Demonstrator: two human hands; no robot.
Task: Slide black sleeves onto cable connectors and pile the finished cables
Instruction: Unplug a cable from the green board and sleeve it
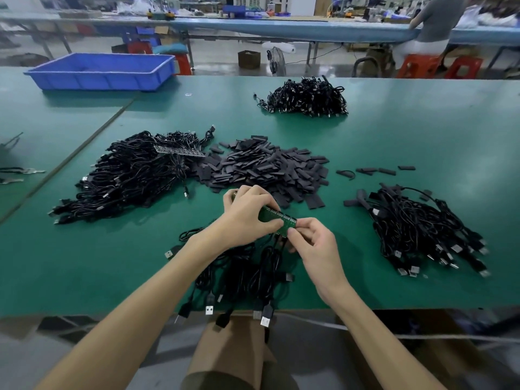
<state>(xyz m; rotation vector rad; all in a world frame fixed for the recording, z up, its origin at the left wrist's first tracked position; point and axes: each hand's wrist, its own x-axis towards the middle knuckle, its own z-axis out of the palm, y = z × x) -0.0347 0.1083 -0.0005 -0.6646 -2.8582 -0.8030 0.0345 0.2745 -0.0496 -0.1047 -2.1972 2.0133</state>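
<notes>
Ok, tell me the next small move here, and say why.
Probably the right hand should let go and pick one sleeve from the sleeve pile just beyond it. Both it and the left hand grip the green board strip, the cables lie below it by the table edge, and neither hand holds a sleeve yet.
</notes>
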